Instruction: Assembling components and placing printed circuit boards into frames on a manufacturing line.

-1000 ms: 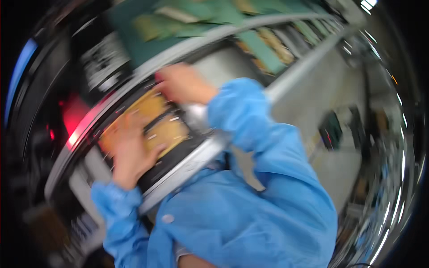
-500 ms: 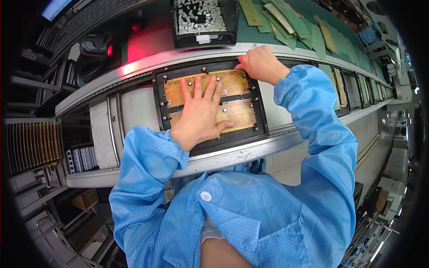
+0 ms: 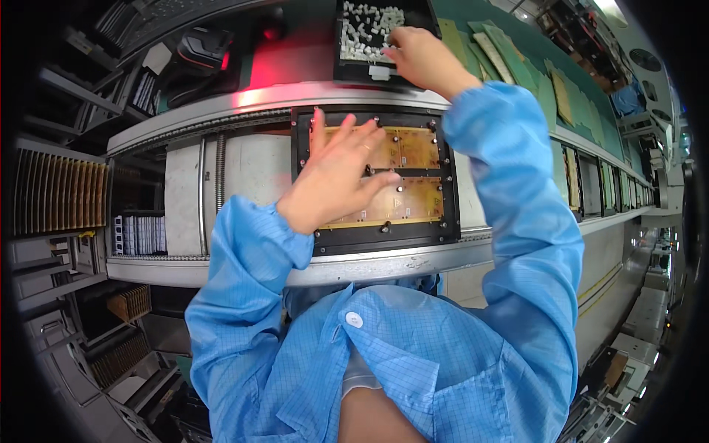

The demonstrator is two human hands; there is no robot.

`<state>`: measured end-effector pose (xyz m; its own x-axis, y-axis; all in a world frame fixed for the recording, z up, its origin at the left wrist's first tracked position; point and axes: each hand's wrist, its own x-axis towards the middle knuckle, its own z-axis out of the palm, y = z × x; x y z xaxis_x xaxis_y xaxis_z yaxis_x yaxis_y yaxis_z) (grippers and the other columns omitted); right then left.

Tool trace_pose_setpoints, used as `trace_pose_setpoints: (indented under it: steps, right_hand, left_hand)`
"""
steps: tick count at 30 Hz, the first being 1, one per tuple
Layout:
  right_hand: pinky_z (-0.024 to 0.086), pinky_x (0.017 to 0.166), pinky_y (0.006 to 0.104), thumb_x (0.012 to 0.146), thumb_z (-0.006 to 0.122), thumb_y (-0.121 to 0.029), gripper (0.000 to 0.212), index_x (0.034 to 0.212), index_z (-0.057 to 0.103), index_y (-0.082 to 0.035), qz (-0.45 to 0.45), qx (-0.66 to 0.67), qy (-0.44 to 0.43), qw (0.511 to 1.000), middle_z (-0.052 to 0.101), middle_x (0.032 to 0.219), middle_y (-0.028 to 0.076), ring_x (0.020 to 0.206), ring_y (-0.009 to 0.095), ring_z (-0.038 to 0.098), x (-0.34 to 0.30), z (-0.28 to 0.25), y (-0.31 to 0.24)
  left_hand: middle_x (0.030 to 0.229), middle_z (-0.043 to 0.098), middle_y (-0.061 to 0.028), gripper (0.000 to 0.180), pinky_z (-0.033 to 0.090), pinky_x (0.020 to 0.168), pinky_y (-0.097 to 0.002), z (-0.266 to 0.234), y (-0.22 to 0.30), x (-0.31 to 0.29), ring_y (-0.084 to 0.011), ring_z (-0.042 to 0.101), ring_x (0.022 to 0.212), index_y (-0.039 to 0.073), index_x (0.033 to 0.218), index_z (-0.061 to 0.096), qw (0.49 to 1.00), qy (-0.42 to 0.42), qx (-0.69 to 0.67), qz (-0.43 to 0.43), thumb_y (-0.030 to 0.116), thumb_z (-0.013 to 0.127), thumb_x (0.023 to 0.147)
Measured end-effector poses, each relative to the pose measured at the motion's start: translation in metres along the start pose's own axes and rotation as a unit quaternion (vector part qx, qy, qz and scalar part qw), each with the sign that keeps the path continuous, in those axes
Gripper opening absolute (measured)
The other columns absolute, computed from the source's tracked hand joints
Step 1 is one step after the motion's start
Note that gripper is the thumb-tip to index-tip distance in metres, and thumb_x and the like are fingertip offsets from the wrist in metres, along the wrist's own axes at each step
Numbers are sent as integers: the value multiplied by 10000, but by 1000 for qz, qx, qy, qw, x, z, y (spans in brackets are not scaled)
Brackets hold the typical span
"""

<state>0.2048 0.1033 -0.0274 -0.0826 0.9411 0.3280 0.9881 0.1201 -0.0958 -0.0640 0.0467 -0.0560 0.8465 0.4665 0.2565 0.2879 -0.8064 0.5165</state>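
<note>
A black frame-like carrier [image 3: 451,230] lies across the rails and holds amber-yellow circuit boards [image 3: 413,201], with small round-headed pins around them. Over its left part, my left hand [image 3: 332,173] has its fingers spread; I cannot tell whether the palm touches the boards. Beyond the carrier stands a black bin [image 3: 353,71] containing many small white block-shaped parts [image 3: 360,28]. My right hand [image 3: 428,60] reaches to its right side, with thumb and fingers curled together among the parts. Whatever those fingertips hold is too small to make out.
A conveyor with metal rails [image 3: 273,100] runs from left to right. Green and tan board strips [image 3: 509,55] lie at the back right. At the back left sits a dark device with a red light [image 3: 207,50]. Slotted racks [image 3: 59,188] stand on the left.
My right hand has gone from the carrier's upper right corner up into the bin. My left hand stays spread over the boards, shifted left along the carrier. The whole view has shifted slightly.
</note>
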Motion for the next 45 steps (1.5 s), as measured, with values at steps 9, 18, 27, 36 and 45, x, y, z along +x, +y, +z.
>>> trace_pose_setpoints:
  steps: [9,18,27,36,45]
  right_hand:
    - [434,1065,484,760,810,-526,814,1407,504,-138,151,52,-269,950,569,1358,198,1268,363,530,87,55,8]
    - [521,804,348,799,800,-201,354,1096,664,-64,78,138,-164,974,708,1039,117,897,229,665,64,58,23]
    - [529,802,362,832,794,-237,311,1071,709,-58,66,203,-225,951,690,894,66,839,191,648,69,64,34]
    - [471,581,219,926,680,-132,152,1041,704,-34,139,329,-102,929,652,816,-14,678,54,561,23,0,-14]
    - [524,750,244,928,662,-42,126,1042,681,11,127,441,-315,831,694,874,28,814,81,635,-65,4,-89]
  left_hand:
    - [1346,610,-139,372,325,1119,-533,-73,1,-113,-395,482,1332,36,1268,639,966,213,-34,-145,163,663,920]
    - [1180,670,-194,237,479,979,-371,-21,-22,-177,-322,614,1173,33,1156,704,905,251,-104,-327,126,630,952]
    - [1132,683,-174,213,545,811,-314,-25,-22,-167,-254,671,1015,10,1101,719,882,265,-194,-339,145,621,968]
    - [1089,697,-165,204,543,802,-310,-24,-25,-169,-243,674,997,-1,1097,715,891,265,-176,-324,123,629,961]
    - [1095,695,-153,196,556,758,-302,-23,-31,-170,-236,675,982,9,1098,717,905,250,-151,-308,117,624,963]
